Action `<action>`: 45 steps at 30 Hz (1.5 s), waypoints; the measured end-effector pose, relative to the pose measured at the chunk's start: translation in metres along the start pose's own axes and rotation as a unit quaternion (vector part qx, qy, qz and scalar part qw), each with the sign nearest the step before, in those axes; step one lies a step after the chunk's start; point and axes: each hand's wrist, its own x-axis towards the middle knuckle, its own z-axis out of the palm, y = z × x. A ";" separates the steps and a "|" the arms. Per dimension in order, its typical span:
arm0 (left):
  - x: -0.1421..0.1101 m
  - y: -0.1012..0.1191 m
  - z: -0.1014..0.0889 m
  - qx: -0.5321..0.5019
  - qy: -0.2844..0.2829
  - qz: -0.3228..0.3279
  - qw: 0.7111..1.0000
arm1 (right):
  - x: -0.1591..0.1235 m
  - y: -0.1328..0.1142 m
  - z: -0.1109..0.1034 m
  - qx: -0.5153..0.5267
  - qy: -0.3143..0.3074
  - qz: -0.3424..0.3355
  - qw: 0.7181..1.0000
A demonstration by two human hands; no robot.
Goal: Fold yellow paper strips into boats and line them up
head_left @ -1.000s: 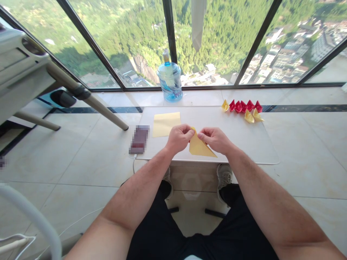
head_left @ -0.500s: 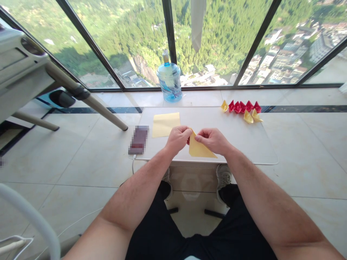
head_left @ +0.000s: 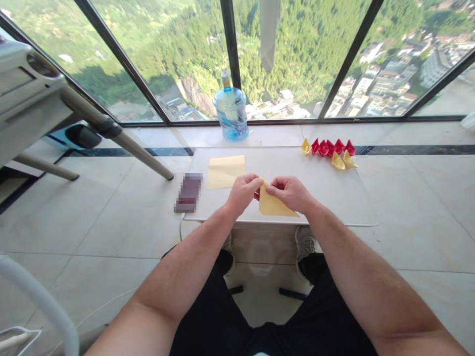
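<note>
Between my two hands is a piece of yellow paper (head_left: 275, 204), folded into a roughly triangular shape with its wide edge toward me. My left hand (head_left: 245, 192) pinches its upper left corner. On the upper right side, my right hand (head_left: 291, 190) grips it between thumb and fingers, close to the left hand. A flat yellow sheet (head_left: 226, 171) with a faint crease lies on the low white table (head_left: 311, 165), just beyond my left hand. At the table's far right are several red folded paper boats (head_left: 332, 147) in a row, along with yellow ones (head_left: 338, 160).
A phone (head_left: 188, 193), blurred out, lies at the table's left edge with a white cable plugged in. Behind the table a large blue water bottle (head_left: 232, 116) stands by the window. A metal-legged piece of furniture (head_left: 133, 153) rises at the left.
Both hands keep hold of the yellow paper in nearly the same place. The paper's fold by the fingertips has shifted slightly, and the whole view has moved a little.
</note>
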 end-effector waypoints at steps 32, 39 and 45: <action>0.000 -0.001 0.003 -0.091 0.071 -0.057 0.992 | 0.001 0.011 0.009 0.019 -0.028 -0.016 0.999; 0.001 -0.007 0.005 -0.134 0.087 -0.068 0.985 | 0.003 0.008 0.012 0.011 -0.021 -0.018 1.000; 0.001 -0.010 0.007 -0.122 0.081 -0.080 0.986 | 0.005 0.012 0.014 -0.029 0.015 -0.028 0.999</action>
